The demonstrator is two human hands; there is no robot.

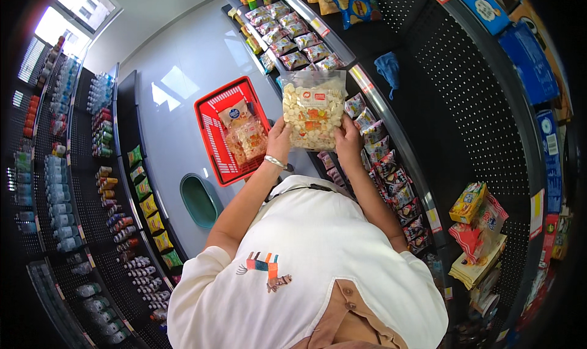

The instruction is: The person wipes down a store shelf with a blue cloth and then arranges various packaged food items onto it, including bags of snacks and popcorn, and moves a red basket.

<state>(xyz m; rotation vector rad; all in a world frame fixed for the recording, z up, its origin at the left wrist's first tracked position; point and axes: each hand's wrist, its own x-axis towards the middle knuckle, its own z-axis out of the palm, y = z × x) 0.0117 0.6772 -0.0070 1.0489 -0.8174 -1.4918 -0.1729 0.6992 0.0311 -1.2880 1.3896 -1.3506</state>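
Observation:
Between both hands I hold up a clear plastic bag [313, 112] of small pale round snack pieces, with a printed label near its top. My left hand [279, 140] grips the bag's lower left edge, a silver bangle [275, 161] on that wrist. At the lower right edge, my right hand [348, 140] pinches the plastic. To the left of the bag, a red plastic shopping basket [200, 119] stands by the floor. Inside it lie a similar clear snack bag [250, 140] and a beige packet [235, 113] with a round blue logo.
A green plastic tub [197, 197] sits on the tiled floor [160, 115]. Shelving [367, 90] at right carries small snack packets [296, 44], a blue cloth [388, 71] and loose packages [479, 229]. Another rack at left holds bottles [62, 197], cans [103, 129] and chip bags [149, 205].

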